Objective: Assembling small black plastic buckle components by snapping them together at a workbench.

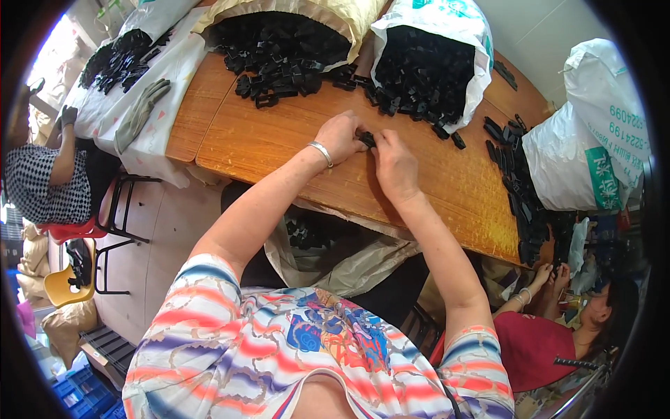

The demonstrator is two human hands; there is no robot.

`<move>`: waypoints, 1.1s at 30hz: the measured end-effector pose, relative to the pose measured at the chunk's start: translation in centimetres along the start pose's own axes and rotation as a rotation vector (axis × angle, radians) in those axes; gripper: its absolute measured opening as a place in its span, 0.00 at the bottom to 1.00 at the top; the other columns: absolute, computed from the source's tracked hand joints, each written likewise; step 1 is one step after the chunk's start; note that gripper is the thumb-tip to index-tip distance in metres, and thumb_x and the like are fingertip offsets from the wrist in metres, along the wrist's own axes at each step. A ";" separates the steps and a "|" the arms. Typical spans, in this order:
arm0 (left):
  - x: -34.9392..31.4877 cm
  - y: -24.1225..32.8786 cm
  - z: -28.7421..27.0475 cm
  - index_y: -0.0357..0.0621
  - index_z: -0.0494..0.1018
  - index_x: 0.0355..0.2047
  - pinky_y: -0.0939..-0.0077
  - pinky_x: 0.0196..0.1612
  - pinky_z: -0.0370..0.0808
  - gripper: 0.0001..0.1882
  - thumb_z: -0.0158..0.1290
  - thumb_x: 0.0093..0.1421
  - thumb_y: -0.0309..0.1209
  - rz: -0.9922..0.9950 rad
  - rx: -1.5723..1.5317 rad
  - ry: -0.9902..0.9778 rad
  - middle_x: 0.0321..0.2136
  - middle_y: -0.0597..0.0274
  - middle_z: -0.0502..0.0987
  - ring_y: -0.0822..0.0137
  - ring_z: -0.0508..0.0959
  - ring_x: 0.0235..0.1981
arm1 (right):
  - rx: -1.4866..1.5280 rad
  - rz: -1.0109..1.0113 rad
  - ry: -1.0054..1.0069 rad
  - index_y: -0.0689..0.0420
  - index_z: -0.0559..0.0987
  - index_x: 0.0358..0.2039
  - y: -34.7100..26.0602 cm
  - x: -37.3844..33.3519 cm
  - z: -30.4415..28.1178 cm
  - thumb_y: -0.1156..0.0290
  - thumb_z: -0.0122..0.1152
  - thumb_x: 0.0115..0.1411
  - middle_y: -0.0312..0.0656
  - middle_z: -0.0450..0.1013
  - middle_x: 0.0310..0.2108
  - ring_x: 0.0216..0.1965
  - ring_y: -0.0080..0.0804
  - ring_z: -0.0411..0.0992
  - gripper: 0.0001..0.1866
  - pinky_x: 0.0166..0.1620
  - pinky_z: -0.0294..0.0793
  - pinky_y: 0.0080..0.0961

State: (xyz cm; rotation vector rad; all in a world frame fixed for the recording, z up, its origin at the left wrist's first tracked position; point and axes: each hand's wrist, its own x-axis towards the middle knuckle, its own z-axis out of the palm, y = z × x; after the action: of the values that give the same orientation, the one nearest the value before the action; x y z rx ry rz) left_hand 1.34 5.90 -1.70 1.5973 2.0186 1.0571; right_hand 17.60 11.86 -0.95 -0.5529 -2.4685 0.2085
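Over the wooden table (279,150), my left hand (340,142) and my right hand (396,167) meet with bent fingers. Between their fingertips is a small black plastic piece (366,140), perhaps a buckle; the fingers hide part of it. Both hands are closed on it. Beyond them, a heap of black plastic pieces (276,52) spills from a tan sack (359,17). Right of that heap, a white sack (483,70) lies with its mouth toward me, full of similar black pieces (422,70).
Below the table's near edge, an open sack (363,269) holds more black pieces (307,234). Along the right edge lie long black pieces (513,181) beside a standing white sack (569,157). Co-workers sit left (49,178) and right (541,342). A grey glove (139,112) rests on the left table.
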 end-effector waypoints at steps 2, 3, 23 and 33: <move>0.0 -0.2 0.1 0.40 0.80 0.34 0.61 0.44 0.75 0.15 0.66 0.45 0.29 0.006 0.013 0.016 0.35 0.51 0.77 0.51 0.77 0.40 | -0.171 -0.144 0.004 0.65 0.75 0.44 -0.2 -0.3 0.4 0.76 0.55 0.55 0.47 0.69 0.42 0.41 0.45 0.71 0.16 0.39 0.76 0.35; -0.2 -0.2 0.1 0.40 0.80 0.35 0.64 0.43 0.75 0.15 0.65 0.46 0.30 0.038 0.030 0.018 0.34 0.51 0.77 0.54 0.79 0.37 | -0.179 -0.142 0.011 0.65 0.75 0.44 -0.5 -0.5 0.5 0.76 0.55 0.55 0.47 0.69 0.42 0.41 0.45 0.71 0.16 0.39 0.76 0.35; 7.5 -1.5 -0.9 0.44 0.75 0.35 0.63 0.49 0.73 0.08 0.58 0.53 0.26 0.335 0.522 0.122 0.40 0.56 0.71 0.54 0.70 0.48 | 0.154 0.046 -0.085 0.57 0.81 0.37 2.0 -0.1 -3.0 0.75 0.62 0.55 0.47 0.74 0.36 0.38 0.47 0.75 0.09 0.38 0.75 0.38; 0.1 2.3 -0.7 0.42 0.70 0.35 0.59 0.45 0.73 0.12 0.60 0.52 0.29 0.244 0.303 0.042 0.35 0.52 0.74 0.50 0.73 0.44 | -0.149 0.034 -0.215 0.56 0.80 0.43 8.0 7.3 0.2 0.74 0.61 0.56 0.47 0.71 0.42 0.41 0.50 0.75 0.12 0.42 0.76 0.41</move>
State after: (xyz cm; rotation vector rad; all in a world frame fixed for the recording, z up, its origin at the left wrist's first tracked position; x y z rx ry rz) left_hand 2.43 5.97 0.49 2.0341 2.1325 0.9028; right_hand 14.84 22.21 0.51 -0.6669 -2.7006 0.1028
